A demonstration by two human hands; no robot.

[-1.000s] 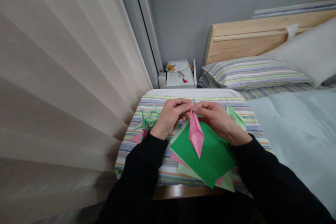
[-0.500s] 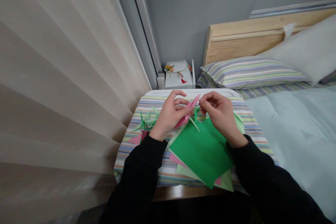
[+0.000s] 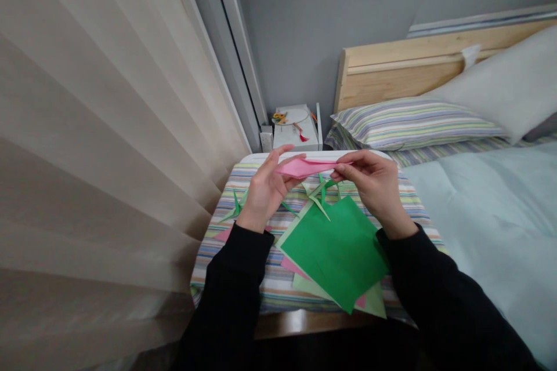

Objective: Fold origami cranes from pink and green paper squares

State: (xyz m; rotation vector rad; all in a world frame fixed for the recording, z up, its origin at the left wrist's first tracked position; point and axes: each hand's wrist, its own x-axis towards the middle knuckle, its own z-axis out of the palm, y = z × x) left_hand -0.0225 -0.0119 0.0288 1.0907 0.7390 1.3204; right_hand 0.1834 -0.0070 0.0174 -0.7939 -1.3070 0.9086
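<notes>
A folded piece of pink origami paper (image 3: 307, 167) is held in the air between my two hands, lying nearly level. Its wider end rests against the fingers of my left hand (image 3: 266, 188), partly curled around it with some fingers stretched. My right hand (image 3: 369, 182) pinches the narrow tip between thumb and forefinger. Just below lie a green square sheet (image 3: 335, 249) on top of other sheets and several folded green paper cranes (image 3: 319, 197). More folded green paper (image 3: 236, 206) sits left of my left hand, near a pink piece (image 3: 223, 236).
A striped cloth (image 3: 278, 290) covers the small table. Beyond it, a white stand (image 3: 287, 140) holds scissors (image 3: 279, 118) and a red tassel (image 3: 302, 135). A pleated curtain (image 3: 108, 156) hangs at the left; a bed with a striped pillow (image 3: 418, 122) is at the right.
The pink paper has turned from a steep slant to nearly level. My right hand now grips its tip, and my left hand has shifted slightly left and opened more beneath it.
</notes>
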